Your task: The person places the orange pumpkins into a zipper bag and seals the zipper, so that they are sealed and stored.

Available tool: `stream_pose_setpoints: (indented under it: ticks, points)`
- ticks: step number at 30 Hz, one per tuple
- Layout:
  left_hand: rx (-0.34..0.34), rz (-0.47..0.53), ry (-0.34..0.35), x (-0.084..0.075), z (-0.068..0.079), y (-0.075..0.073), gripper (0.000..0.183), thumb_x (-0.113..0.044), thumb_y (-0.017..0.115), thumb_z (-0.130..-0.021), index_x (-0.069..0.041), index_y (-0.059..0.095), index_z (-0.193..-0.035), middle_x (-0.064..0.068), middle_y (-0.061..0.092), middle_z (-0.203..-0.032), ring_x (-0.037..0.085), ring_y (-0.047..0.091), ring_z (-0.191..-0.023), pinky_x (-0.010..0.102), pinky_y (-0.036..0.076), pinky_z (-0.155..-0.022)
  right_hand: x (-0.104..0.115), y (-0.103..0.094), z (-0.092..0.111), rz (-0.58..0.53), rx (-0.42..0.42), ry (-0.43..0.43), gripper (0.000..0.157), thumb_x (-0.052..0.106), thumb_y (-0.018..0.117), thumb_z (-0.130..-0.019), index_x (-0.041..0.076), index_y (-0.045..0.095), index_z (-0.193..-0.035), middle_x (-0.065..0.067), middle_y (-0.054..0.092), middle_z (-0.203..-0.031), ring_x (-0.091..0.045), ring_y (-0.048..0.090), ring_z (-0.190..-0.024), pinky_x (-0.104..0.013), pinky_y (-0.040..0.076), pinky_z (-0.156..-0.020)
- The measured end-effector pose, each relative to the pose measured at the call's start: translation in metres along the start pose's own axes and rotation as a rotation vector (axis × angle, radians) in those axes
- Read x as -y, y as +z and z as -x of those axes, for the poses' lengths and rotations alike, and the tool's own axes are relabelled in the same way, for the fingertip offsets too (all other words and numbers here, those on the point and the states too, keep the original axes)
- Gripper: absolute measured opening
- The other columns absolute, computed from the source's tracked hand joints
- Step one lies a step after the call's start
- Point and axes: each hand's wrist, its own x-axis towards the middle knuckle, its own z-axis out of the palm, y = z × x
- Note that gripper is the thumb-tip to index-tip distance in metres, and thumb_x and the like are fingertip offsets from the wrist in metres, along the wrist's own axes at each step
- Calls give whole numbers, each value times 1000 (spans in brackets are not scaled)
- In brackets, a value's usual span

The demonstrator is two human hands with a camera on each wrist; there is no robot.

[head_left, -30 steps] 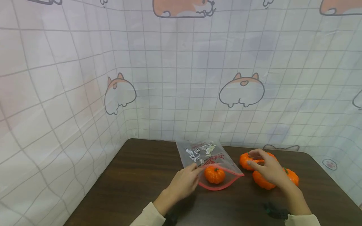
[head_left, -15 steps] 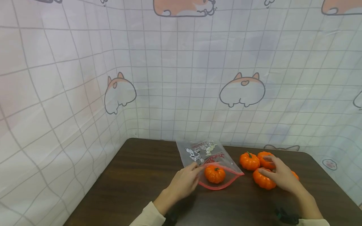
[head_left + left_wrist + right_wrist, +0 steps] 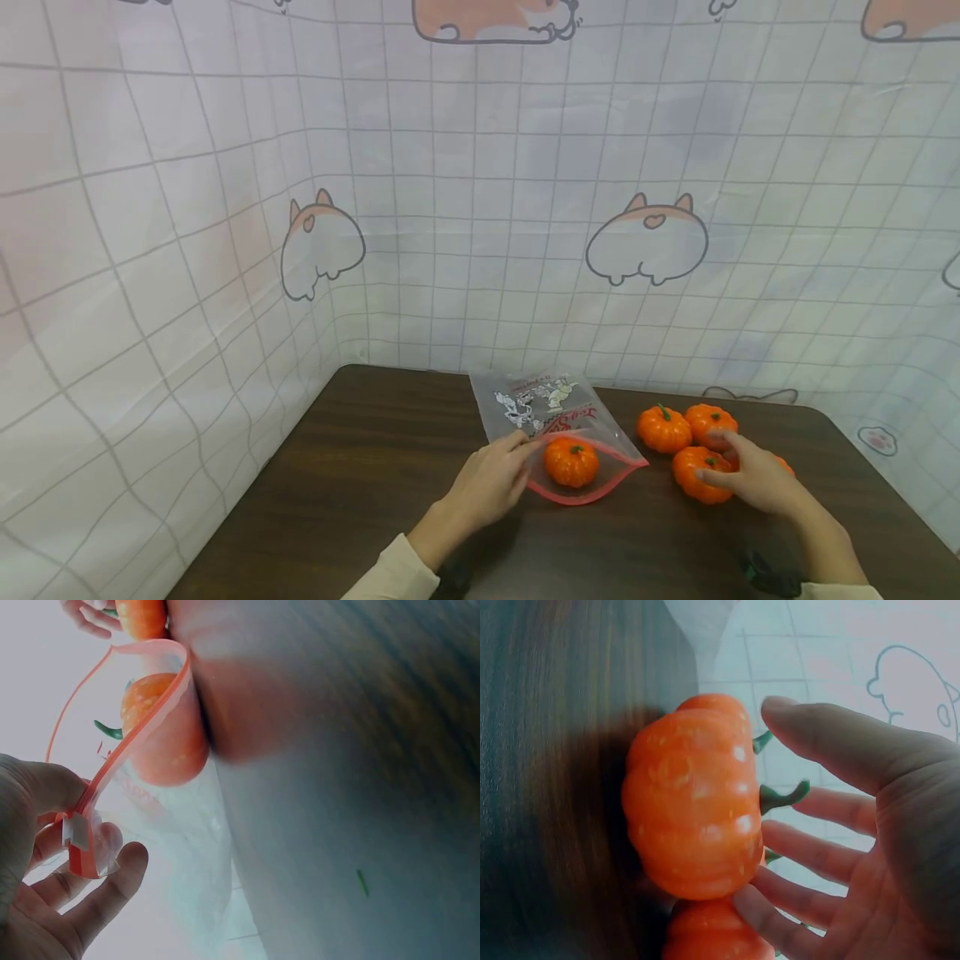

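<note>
A clear zip bag [image 3: 583,501] with a red zip edge and printed cartoon figures lies mid-table, its mouth facing me. One small orange toy pumpkin [image 3: 572,463] with a green stem is inside the mouth. My left hand [image 3: 486,477] pinches the bag's left edge between thumb and fingers, near the white slider [image 3: 76,830]. Over at the right, my right hand [image 3: 757,477] is spread above the front pumpkin [image 3: 697,477], thumb to its left. In the right wrist view, the fingertips reach that pumpkin's stem side [image 3: 697,802] with the fingers loosely bent.
Behind the front pumpkin sit two more pumpkins, a left one [image 3: 664,429] and a right one [image 3: 705,419]. Another pumpkin [image 3: 784,467] is mostly hidden by my right hand. A white grid-patterned curtain [image 3: 495,250] borders the dark wooden table [image 3: 360,467] at the back and left.
My right hand has moved rightward and nearer me, from above the back left pumpkin to above the front one. The left hand stays at the bag's edge.
</note>
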Motion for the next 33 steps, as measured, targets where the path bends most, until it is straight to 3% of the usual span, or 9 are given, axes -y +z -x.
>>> stream_pose_setpoints:
  ticks: [7, 14, 20, 27, 33]
  points:
    - [3, 2, 3, 0, -1, 1, 39, -7, 71, -90, -11, 70, -130, -1, 67, -104, 7, 49, -71, 18, 39, -60, -4, 1, 0, -56, 46, -26, 77, 35, 79, -88, -7, 47, -143, -31, 55, -141, -37, 64, -113, -47, 53, -87]
    - [-2, 19, 7, 0, -1, 1, 40, -7, 71, -91, -10, 70, -130, 0, 67, -104, 6, 48, -71, 17, 38, -60, -8, 4, -1, -77, 105, -47, 74, 33, 83, -84, 1, 50, -142, -31, 58, -136, -42, 63, -113, -60, 51, -90]
    - [-7, 26, 4, 0, 1, 1, 38, -7, 71, -91, -11, 70, -128, -1, 66, -102, 4, 45, -69, 16, 35, -58, -12, 10, -1, -121, 114, -94, 71, 29, 84, -83, 2, 50, -139, -27, 59, -135, -45, 60, -118, -55, 52, -90]
    - [-18, 29, 11, 1, 1, 2, 39, -6, 72, -89, -12, 71, -128, -1, 66, -101, 4, 43, -68, 15, 33, -58, -10, 14, 0, -118, 111, -104, 73, 29, 85, -81, 2, 48, -138, -31, 57, -138, -53, 52, -128, -68, 45, -96]
    - [-39, 37, 16, 2, 1, 2, 38, -5, 74, -87, -10, 71, -125, -2, 63, -98, 3, 41, -66, 15, 32, -56, -9, 17, -2, -116, 120, -82, 76, 31, 85, -81, 2, 46, -139, -33, 55, -140, -52, 52, -128, -69, 43, -97]
